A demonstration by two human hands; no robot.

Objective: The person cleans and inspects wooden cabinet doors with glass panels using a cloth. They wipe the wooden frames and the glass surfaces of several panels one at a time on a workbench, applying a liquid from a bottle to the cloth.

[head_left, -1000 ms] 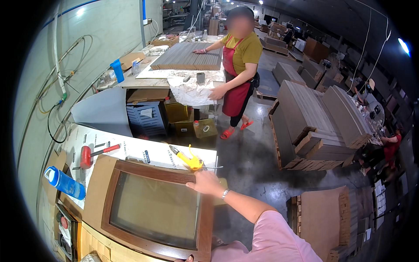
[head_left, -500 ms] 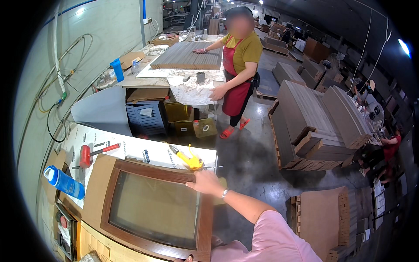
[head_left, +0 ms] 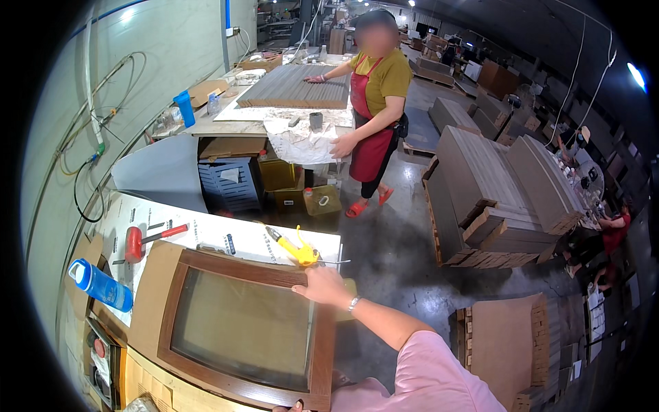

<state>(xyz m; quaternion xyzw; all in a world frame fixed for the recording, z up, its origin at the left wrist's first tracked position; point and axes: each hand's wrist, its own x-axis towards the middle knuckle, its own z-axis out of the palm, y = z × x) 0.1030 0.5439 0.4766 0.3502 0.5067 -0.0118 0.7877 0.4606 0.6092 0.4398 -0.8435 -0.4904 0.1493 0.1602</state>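
Note:
A brown wood-framed cabinet door (head_left: 237, 268) with a glass pane (head_left: 241, 323) lies flat on cardboard on the workbench. My right hand (head_left: 324, 287) grips its far right corner, the thumb on top of the frame and the other fingers over the outer edge. At the lower edge of the view, my left hand (head_left: 296, 406) holds the near right corner; only part of it shows, with the thumb on the frame. Just beyond my right hand lies a yellow air blow gun (head_left: 302, 254) with a thin metal nozzle.
A red mallet (head_left: 135, 244) and a blue water bottle (head_left: 101, 285) are on the bench's left. Across from me, a person in a red apron (head_left: 367, 89) stands at another table with grey strips (head_left: 292, 88). Stacked panels (head_left: 494, 192) and a cardboard-topped pallet (head_left: 504, 343) stand on the right.

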